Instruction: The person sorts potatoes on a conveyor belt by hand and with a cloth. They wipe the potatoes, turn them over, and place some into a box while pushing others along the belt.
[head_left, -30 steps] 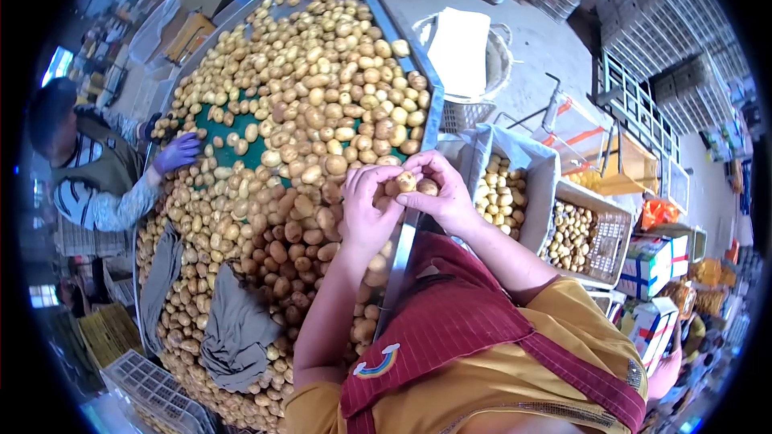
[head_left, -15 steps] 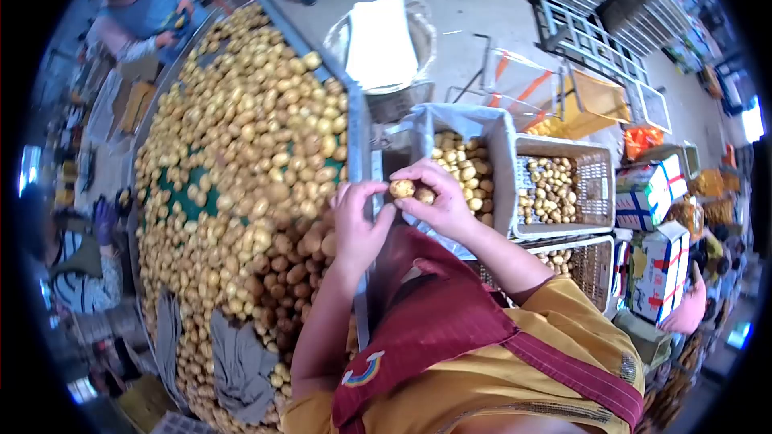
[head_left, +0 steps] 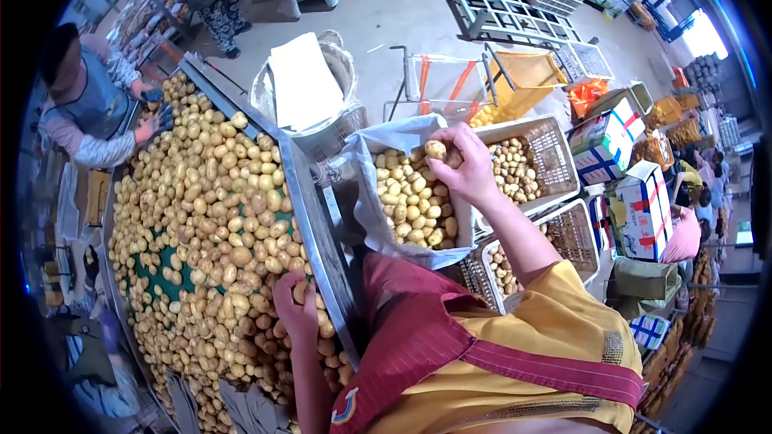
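Note:
My right hand (head_left: pixel 470 170) is closed on a potato (head_left: pixel 435 149) pinched at the fingertips, and a second one shows partly between the fingers. It hangs over the cloth-lined crate (head_left: pixel 366 193), which holds many yellow potatoes (head_left: pixel 414 207). Down at the near right side of the sorting table (head_left: pixel 310 217), my left hand (head_left: pixel 294 309) has its fingers curled round another potato (head_left: pixel 301 292). Loose potatoes (head_left: pixel 233 217) are heaped around that hand, the browner ones nearest to me.
Beyond the lined crate stands a plastic crate (head_left: pixel 555 162) of smaller potatoes, and a third crate (head_left: pixel 581 235) sits nearer. A white basket (head_left: pixel 342 64) is at the table's far end. Across the table, a person in gloves (head_left: pixel 149 124) handles potatoes. Printed boxes (head_left: pixel 639 205) are stacked at right.
My hands were together at the table's edge. The right has moved away over the lined crate with the potatoes; the left has dropped onto the heap. The view has shifted too.

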A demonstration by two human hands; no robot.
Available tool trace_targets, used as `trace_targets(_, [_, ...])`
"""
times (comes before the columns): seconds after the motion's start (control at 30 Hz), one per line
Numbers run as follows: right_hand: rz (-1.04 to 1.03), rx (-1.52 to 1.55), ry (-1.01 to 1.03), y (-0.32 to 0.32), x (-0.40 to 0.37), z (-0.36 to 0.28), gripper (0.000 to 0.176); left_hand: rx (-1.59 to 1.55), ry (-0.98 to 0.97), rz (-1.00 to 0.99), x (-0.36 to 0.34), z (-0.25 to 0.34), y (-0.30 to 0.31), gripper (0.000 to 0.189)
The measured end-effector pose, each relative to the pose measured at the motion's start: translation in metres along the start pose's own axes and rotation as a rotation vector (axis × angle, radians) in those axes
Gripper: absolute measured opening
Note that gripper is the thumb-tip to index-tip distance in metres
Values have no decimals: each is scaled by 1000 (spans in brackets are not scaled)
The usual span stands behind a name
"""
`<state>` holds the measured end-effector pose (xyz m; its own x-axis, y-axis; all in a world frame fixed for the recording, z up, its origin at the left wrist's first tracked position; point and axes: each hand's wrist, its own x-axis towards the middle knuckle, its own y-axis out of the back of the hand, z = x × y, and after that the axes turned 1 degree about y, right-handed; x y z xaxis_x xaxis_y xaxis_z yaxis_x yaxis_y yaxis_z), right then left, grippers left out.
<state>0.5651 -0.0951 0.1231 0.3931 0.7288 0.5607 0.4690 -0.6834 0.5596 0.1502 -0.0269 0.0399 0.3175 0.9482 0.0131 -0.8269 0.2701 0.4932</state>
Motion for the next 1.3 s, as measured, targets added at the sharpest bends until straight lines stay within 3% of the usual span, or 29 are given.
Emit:
trace_targets(0.13, [-116,-243,-27,19,-23,40,39,218,-202,70,-25,-6,23,28])
trace_targets(0.17, [-148,-338,3,33,-31,56,40,342,-89,57,-33,2,36,29])
trace_targets(0.2, [-132,-277,-102,47,-46,88,39,446,32,29,-43,8,52,30])
trace_targets(0.23, [-176,-444,-113,63,-56,111,36,422,91,72,-55,9,67,30])
trace_targets(0.27, [-359,-682,-90,85,-67,142,51,505,77,140,-69,4,84,32])
trace_targets(0.33, [-408,-975,-170,85,-87,130,74,705,96,280,-98,-3,120,35])
trace_targets(0.37, [-434,-1060,-205,81,-91,126,85,802,200,342,-112,-1,135,42])
trace_targets(0.4, [-474,-1018,-231,70,-92,129,94,895,304,397,-127,3,147,49])
trace_targets(0.47, [-489,-607,-97,26,-91,140,85,1094,534,425,-155,18,164,63])
trace_targets(0.5, [-536,-567,-107,-5,-78,99,78,1191,659,411,-165,24,168,70])
trace_targets(0.53, [-526,-423,21,-38,-67,71,76,1282,787,397,-174,29,172,78])
trace_targets(0.57, [-565,-308,126,-69,-55,36,71,1159,992,257,-186,31,183,100])
trace_targets(0.6, [-573,-259,195,-100,-55,17,67,1119,1121,180,-193,39,190,103])
trace_targets(0.63, [-674,-73,232,-123,-41,-24,66,1102,1140,158,-209,30,198,100])
trace_targets(0.67, [-690,-87,369,-146,-41,-53,65,1085,1160,136,-227,20,206,98])
trace_targets(0.77, [-873,356,538,-204,-35,-138,53,1203,959,124,-248,0,224,80])
trace_targets(0.87, [-1004,442,692,-243,-47,-195,45,1231,852,170,-258,-13,242,61])
trace_targets(0.9, [-1027,484,689,-262,-49,-208,44,1221,875,209,-255,-9,246,45])
trace_targets(1.0, [-966,516,816,-330,-52,-237,42,1167,711,486,-273,-33,251,40])
trace_targets(1.03, [-1055,412,860,-343,-48,-246,47,1008,891,506,-260,-9,253,36])
trace_targets(1.13, [-1100,184,1339,-401,-52,-241,55,594,916,856,-272,-12,247,36])
trace_targets(1.2, [-1102,145,1423,-428,-23,-246,58,361,774,939,-276,-11,242,44])
trace_targets(1.23, [-981,120,1423,-433,-13,-261,62,240,702,981,-278,-8,236,48])
trace_targets(1.27, [-934,10,1333,-438,2,-273,63,122,627,1012,-282,-2,234,52])
trace_targets(1.3, [-1022,21,1213,-457,15,-280,65,15,698,968,-285,10,236,59])
